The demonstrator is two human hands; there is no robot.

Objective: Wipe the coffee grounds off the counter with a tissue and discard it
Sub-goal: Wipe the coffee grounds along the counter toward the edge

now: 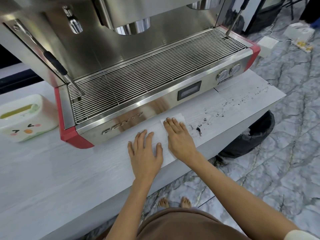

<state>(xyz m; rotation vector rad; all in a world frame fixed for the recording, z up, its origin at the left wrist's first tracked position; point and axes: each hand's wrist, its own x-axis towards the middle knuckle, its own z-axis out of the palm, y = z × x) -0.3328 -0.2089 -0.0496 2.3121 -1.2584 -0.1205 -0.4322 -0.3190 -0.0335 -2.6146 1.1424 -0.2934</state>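
Bare feet (174,202) stand on the marble floor (285,153) at 6 o'clock, below the table (52,170) edge. Farther in, the left hand (145,151) and right hand (180,137) lie flat with fingers spread, both pressing a white tissue (180,116) onto the table. Coffee grounds (199,130) lie just beside the tissue at 3 o'clock, scattering on toward 2 o'clock. A black bin bag (251,137) sits on the floor beyond the table's end. Behind the hands stands the espresso machine (138,66); a tissue box (26,116) rests at 9 o'clock.
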